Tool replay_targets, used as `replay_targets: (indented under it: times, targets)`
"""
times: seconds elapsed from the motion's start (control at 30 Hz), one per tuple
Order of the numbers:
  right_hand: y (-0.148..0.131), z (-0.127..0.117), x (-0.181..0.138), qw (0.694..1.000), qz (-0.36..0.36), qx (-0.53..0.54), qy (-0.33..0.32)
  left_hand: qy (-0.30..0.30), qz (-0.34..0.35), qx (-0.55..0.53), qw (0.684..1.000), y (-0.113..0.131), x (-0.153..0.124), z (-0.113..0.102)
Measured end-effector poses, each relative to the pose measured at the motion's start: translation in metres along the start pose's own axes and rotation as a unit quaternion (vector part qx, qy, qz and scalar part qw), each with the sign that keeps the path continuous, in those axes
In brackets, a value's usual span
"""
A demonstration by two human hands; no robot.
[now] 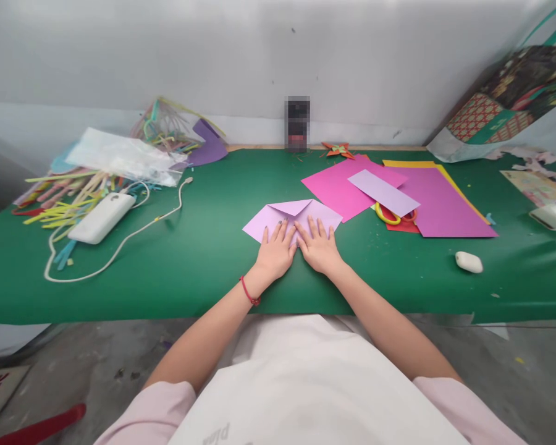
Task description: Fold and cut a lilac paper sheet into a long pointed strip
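A sheet of light purple paper [259,226] lies on the green table in front of me, its far corner folded down into a triangular flap. My left hand [277,250] rests flat on the near left part of the sheet, fingers stretched out. Beside it, my right hand [318,244] lies on the near right part with its fingers spread. Both thumbs come close together near the middle of the sheet's near edge. The palms cover much of that near edge, so any fold there is hidden.
Pink paper [333,185], purple paper [445,207], a pale strip [383,192] and scissors [387,214] lie to the right, with a white case [469,262] nearer. On the left are paper strips [55,213], a power bank [102,217] and its cable [120,250].
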State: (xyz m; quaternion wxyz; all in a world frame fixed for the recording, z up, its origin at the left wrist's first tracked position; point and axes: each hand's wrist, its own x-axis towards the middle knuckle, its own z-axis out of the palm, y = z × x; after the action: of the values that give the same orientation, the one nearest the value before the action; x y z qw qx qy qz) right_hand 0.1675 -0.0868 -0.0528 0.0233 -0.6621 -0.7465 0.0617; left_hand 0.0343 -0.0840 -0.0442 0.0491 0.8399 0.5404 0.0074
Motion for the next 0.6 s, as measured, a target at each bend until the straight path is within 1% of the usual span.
replay_targets:
  times: [0.23,0.5,0.6]
  targets:
    - [0.0021,0.0050,0.0012,1.000,-0.004,0.007,0.011,0.011,-0.019,0.004,1.000,0.0038,-0.0011,0.0025]
    - [-0.0009,-0.0018,-0.0011,1.000,0.003,0.008,-0.003,0.002,-0.031,-0.007,0.999,0.0038,0.0001,0.0021]
    - [-0.0005,-0.0013,-0.0008,1.000,-0.002,0.010,0.006,-0.002,-0.033,-0.008,0.999,0.0038,0.0003,0.0015]
